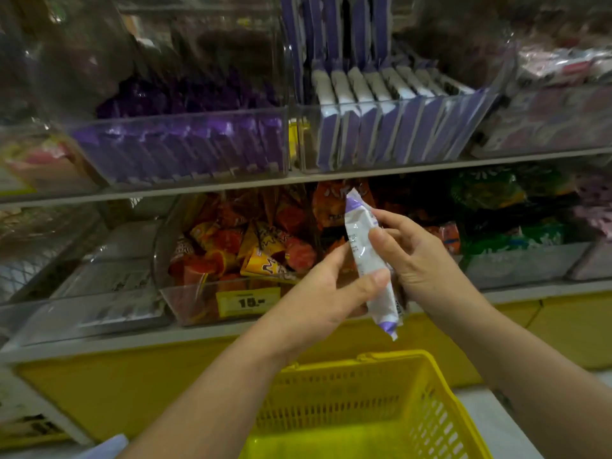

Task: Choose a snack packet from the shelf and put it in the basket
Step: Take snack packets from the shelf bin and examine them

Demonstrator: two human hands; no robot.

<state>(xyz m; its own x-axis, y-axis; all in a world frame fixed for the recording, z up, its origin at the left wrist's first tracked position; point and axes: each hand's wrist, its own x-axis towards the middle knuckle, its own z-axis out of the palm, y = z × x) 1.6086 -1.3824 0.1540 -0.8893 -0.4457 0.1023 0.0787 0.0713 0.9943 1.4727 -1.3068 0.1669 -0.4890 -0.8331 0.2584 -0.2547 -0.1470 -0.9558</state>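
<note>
The left hand [318, 293] and right hand [417, 260] both grasp a white-and-purple snack packet [362, 241], yellow basket [390, 356] directly below them.

You are looking at purple packets [178, 150] sitting in a clear bin at ten o'clock, white-and-purple boxes [381, 120] standing in rows at one o'clock, orange cone snacks [238, 246] lying heaped near centre above a yellow price tag [248, 301], and green bags [490, 193] lying at three o'clock.

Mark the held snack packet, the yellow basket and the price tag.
snack packet [359, 223], head view, white middle of wrapper.
yellow basket [331, 402], head view, far mesh wall.
price tag [247, 301], head view, centre of label.
</note>
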